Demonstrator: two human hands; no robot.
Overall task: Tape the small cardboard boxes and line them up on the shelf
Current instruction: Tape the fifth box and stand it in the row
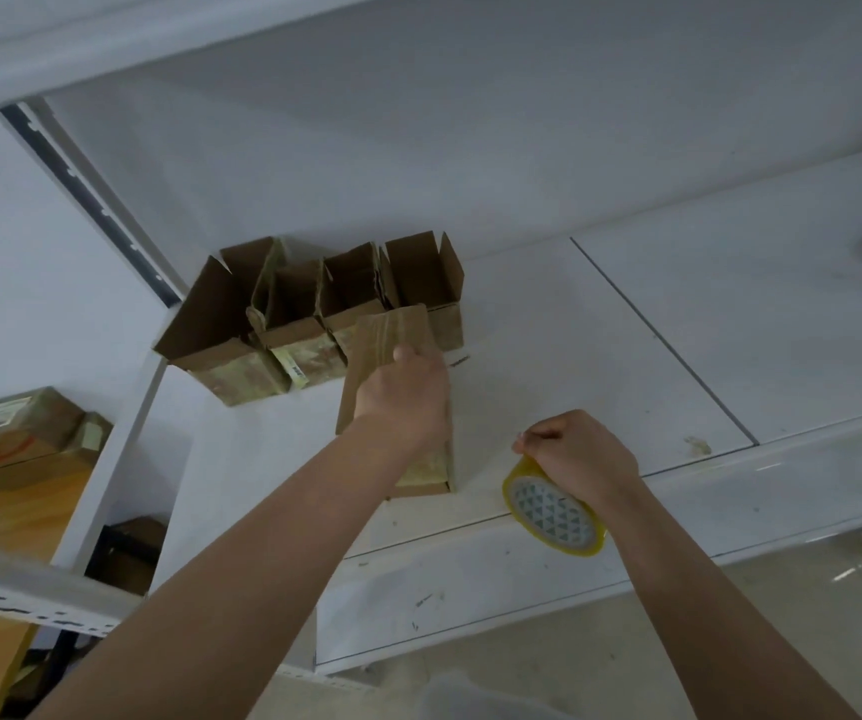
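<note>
One brown cardboard box [392, 350] stands on the white shelf [600, 356], near its front edge, with the left hand [402, 392] gripping it. Just behind sit four open boxes [314, 314] in a row. The right hand [574, 454] holds the yellow tape roll [553, 511]; its fingertips seem to be pinching something, maybe tape.

We count four small brown cardboard boxes with open flaps [314, 324] in a row at the back of the white shelf [626, 330], and a fifth brown cardboard box, closed [392, 335], in front of them. There is one yellow-rimmed roll of clear tape [553, 511]. On the neighbouring wooden shelf [18, 511] we see at least two flat brown parcels [18, 423].
</note>
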